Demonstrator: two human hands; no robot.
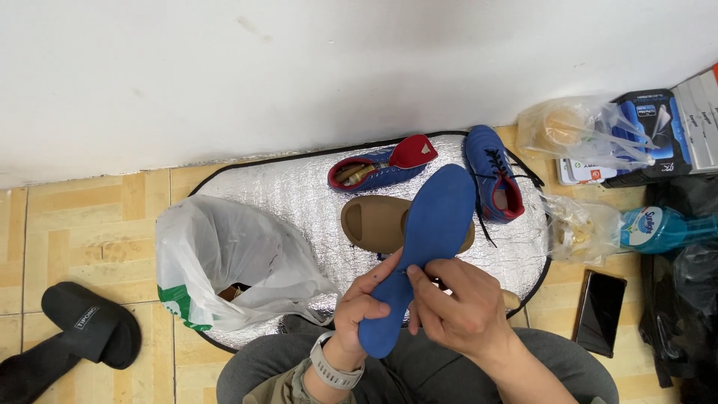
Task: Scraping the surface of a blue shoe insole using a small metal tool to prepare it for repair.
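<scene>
Both grips closed on the flat blue foam shoe insole (419,251): our left hand (360,307) clasps its heel end, our right hand (456,307) pinches beside it, above the silver reflective mat (299,198). We judge it light, flexible, best held by its edges.

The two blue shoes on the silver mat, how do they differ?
The left blue shoe lies across the silver mat, its red tongue folded out, with no laces visible; the right blue shoe points toward the wall and has black laces trailing loose. The left one shows something tan inside; the right one shows a red lining. Both are blue with red inside, and neither hand touches them.
</scene>
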